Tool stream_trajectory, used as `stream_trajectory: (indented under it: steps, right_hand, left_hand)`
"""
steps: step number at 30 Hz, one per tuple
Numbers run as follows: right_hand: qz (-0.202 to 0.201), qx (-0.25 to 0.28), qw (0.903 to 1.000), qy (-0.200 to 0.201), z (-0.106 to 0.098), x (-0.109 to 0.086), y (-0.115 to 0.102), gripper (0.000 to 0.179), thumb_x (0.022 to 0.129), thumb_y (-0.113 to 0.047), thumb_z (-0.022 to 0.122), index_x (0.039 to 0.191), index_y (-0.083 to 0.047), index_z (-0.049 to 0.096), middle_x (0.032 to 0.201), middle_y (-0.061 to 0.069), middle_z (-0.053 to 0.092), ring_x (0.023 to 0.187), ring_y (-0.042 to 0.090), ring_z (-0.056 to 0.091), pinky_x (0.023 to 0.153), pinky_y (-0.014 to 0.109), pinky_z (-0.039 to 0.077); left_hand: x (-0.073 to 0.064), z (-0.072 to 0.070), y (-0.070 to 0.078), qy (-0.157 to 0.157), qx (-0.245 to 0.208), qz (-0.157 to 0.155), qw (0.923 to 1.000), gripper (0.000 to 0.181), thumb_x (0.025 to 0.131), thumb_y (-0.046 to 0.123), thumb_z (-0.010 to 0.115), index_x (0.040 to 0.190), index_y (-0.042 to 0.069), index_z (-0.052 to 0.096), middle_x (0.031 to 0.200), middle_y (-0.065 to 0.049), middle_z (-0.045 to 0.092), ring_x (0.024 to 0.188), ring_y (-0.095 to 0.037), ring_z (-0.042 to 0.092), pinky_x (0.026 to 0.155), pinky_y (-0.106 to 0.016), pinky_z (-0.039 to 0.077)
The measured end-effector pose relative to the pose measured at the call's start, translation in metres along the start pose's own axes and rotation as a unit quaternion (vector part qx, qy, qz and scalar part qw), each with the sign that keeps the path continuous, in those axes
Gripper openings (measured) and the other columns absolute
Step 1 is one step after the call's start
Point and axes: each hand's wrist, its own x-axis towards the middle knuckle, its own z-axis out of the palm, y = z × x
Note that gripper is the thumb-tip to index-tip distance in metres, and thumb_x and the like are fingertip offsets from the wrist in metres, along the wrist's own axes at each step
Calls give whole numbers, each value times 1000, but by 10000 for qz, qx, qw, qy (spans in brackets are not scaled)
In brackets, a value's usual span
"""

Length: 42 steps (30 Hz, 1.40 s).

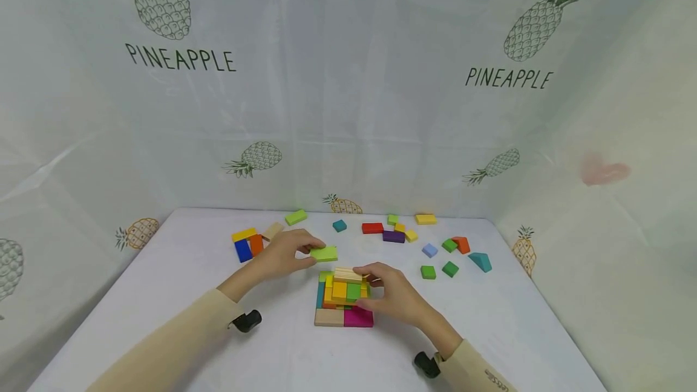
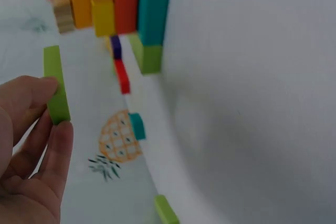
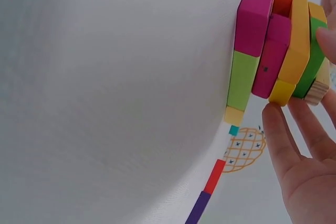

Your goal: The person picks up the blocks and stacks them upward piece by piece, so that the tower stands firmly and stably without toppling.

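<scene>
My left hand point(image 1: 285, 251) pinches a flat light green block point(image 1: 325, 253) between thumb and fingers, raised behind and left of a layered block stack point(image 1: 329, 317). The left wrist view shows the light green block point(image 2: 56, 85) upright in the fingertips, apart from the stack. My right hand point(image 1: 396, 293) is at the stack's right side, its thumb and fingers bent around the upper layers. The right wrist view shows fingertips by a yellow block point(image 3: 282, 93) and the thumb against a green block point(image 3: 312, 59). A natural wood block point(image 1: 347, 274) lies on top.
Blue point(image 1: 243, 250), orange point(image 1: 256, 244) and yellow blocks lie at the left. Red point(image 1: 373, 228), purple point(image 1: 394, 236) and teal point(image 1: 340, 225) blocks lie along the back. Several green blocks and a teal triangle point(image 1: 480, 261) are scattered at the right. A printed cloth hangs behind.
</scene>
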Motion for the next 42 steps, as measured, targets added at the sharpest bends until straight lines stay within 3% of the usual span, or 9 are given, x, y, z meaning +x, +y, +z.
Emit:
stream_trajectory:
  steps: [7, 14, 20, 26, 35, 42]
  right_hand:
    - [-67, 19, 10000, -18, -1, 1, 1, 60, 90, -27, 88, 143, -21, 63, 135, -8, 65, 119, 14, 65, 102, 36, 59]
    - [-82, 15, 10000, -25, -2, 0, 1, 59, 89, -27, 89, 143, -21, 63, 136, -8, 66, 120, 15, 65, 103, 34, 58]
    - [-204, 105, 9997, -39, -3, 0, 2, 58, 91, -25, 88, 143, -18, 63, 137, -3, 67, 121, 21, 67, 103, 40, 59]
    - [-279, 132, 9995, -48, -3, 0, 1, 58, 91, -24, 88, 142, -17, 63, 138, -2, 66, 120, 22, 67, 102, 40, 59]
    - [-290, 132, 9995, -47, -3, 0, 1, 57, 91, -24, 88, 142, -16, 63, 137, -1, 66, 120, 23, 67, 102, 41, 59]
    - [-290, 63, 9995, -63, -2, 0, 1, 58, 91, -26, 88, 142, -17, 63, 136, -4, 66, 120, 21, 66, 102, 39, 59]
  left_hand:
    - [-9, 4, 27, -313, -106, 362, 9988, 35, 97, 18, 80, 132, 24, 74, 119, 14, 71, 105, -4, 65, 94, -27, 59]
    - [-12, 15, 44, -585, -318, 587, 9961, 34, 97, 16, 79, 130, 22, 76, 117, 14, 70, 107, -5, 63, 94, -35, 60]
    - [-14, 25, 55, -779, -145, 605, 9950, 35, 97, 18, 80, 132, 19, 75, 120, 12, 68, 110, -4, 62, 100, -27, 56]
    - [-15, 30, 59, -638, 95, 551, 9964, 35, 96, 19, 82, 130, 18, 76, 119, 12, 68, 112, -7, 60, 101, -30, 56]
    - [-14, 37, 57, -462, -33, 691, 9965, 34, 95, 19, 83, 128, 18, 78, 114, 9, 64, 106, -7, 59, 96, -25, 57]
    - [-15, 39, 53, -376, -263, 225, 9987, 57, 90, 30, 89, 141, 17, 67, 130, 3, 62, 104, -14, 61, 91, -32, 61]
